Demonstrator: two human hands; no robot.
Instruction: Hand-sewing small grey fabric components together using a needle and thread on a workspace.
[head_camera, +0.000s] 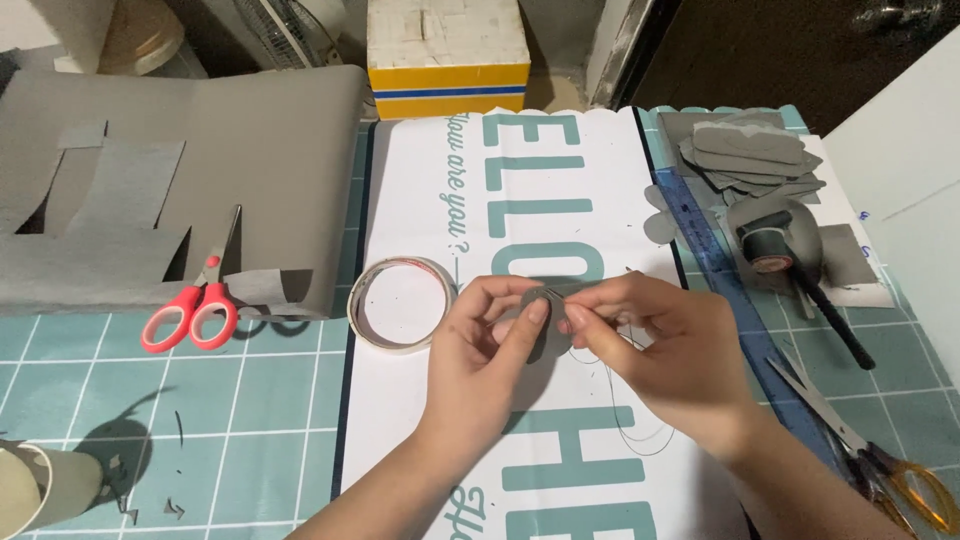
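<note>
Nearest to me, at the middle of the table, the left hand (480, 340) and the right hand (655, 345) meet over the white paper sheet with big teal letters (430, 190). Both pinch the small grey rounded piece of soft sheet material (548, 318) between thumb and fingertips, the left hand at its 9 o'clock edge and the right hand at its 3 o'clock edge, so the piece is lifted a little above the paper. I judge that it is very light and limp; it seems to bend where the fingers press, so it is better taken by the edges with a gentle pinch. It looks matte and plain grey, partly hidden by the fingers. A thin dark thread (640, 425) hangs in a loop toward 5 o'clock from the right hand; a needle I cannot see.

Just at 9 o'clock from the hands lies the white ring of tape (352, 305), and farther in the same direction the red-handled scissors (195, 310) on the teal cutting mat (250, 400). At 3 o'clock lies the black pen (835, 325). Farther, at 1 o'clock, a pile of cut grey shapes (750, 155), and at 10 o'clock the big grey sheet with cut-outs (260, 150). Farthest, at 12 o'clock, the white and yellow box (447, 55)
</note>
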